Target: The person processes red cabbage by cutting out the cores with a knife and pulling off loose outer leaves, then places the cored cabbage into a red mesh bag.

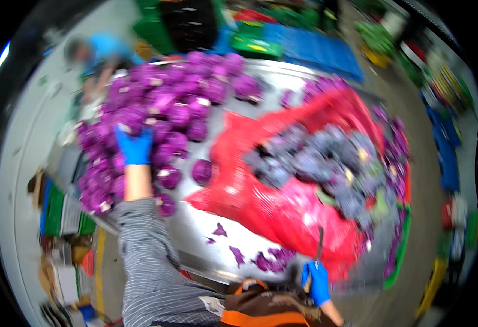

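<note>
My left hand [134, 146], in a blue glove, reaches far out over a heap of trimmed red cabbages [180, 114]. Its fingers are around a red cabbage [131, 117] on the heap, though motion blur softens their outline. Close to my body, at the table's near edge, my right hand [318, 282] is also gloved in blue. It grips a knife [320, 245] whose dark blade points upward. Between the hands lies a large red mesh sack [250, 204], its mouth open on untrimmed, dull purple cabbages [326, 155]. Purple leaf scraps [271, 261] lie on the metal near the knife.
The metal table [195, 237] carries everything. Along its right side, more purple leaves [396, 158] fill a container with a green rim [400, 256]. A person in blue [108, 49] stands at the far left. Blue crates [323, 49] and green crates [255, 46] stand behind the table.
</note>
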Available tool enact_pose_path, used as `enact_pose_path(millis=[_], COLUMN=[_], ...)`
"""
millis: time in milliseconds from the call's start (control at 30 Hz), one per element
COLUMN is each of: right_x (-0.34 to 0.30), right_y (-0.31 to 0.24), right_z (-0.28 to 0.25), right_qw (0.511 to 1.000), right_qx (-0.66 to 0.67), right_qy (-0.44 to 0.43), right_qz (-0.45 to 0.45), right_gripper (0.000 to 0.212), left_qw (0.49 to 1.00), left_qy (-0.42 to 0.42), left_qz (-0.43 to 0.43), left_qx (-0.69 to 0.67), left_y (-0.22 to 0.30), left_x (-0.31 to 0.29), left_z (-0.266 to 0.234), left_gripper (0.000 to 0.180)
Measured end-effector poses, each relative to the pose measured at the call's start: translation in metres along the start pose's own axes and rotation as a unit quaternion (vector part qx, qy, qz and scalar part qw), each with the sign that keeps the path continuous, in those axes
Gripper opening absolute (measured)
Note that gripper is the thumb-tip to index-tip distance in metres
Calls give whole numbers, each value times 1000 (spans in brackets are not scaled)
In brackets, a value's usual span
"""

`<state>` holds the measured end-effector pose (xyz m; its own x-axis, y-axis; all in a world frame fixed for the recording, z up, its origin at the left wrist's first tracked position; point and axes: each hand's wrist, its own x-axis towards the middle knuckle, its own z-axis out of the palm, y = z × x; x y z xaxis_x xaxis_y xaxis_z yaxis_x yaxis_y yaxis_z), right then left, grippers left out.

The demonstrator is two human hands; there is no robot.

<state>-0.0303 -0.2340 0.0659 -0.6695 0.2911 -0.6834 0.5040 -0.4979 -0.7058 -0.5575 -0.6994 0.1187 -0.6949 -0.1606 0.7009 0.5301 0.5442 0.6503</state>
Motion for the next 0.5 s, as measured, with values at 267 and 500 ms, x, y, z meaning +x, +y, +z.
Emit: enact_pose_path(millis=[267,500], right_x=[21,85], right_y=[-10,-41], right_z=[-32,-108], right_qw=[946,915], right_qx=[77,174], right_qy=[262,302], right_qz=[-175,-200], right_gripper=[21,28], left_qw=[783,593], left_qy=[-231,-580], left_qz=[-360,-442], left_qx=[-451,-340], left_y=[178,350], left_x=[-85,-354], left_z=[137,307], left_gripper=[50,42])
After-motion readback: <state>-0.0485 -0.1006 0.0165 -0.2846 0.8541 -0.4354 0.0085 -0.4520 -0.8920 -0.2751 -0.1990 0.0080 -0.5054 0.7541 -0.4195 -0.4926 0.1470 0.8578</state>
